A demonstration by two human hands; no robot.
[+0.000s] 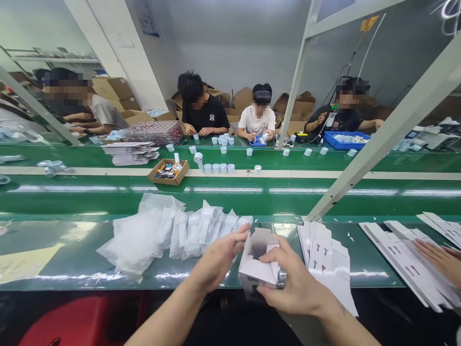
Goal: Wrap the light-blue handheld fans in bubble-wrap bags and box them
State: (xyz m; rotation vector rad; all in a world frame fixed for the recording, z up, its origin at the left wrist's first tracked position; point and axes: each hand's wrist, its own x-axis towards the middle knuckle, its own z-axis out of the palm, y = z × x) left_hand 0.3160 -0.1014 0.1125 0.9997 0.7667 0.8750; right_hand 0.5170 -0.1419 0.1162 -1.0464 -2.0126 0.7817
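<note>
An open white box [257, 271] with printing on its side is held at the table's front edge. My right hand [293, 276] grips its right wall, with fingers over the rim. Beside its upper left side is my left hand [221, 257], its fingers apart and nothing held in them; whether the fingertips touch the box is unclear. Several wrapped pale items [201, 230] lie in a row beyond my left hand, next to a heap of translucent bags [135, 235]. Flat printed cartons [329, 264] are stacked to the right of my right hand.
Across the green belt [230, 185] several people sit working. A small cardboard box of parts [168, 172] and several pale cups [223, 168] stand on the line. A slanted metal post [360, 168] rises at the right. Another person's hands rest by flat cartons [403, 254].
</note>
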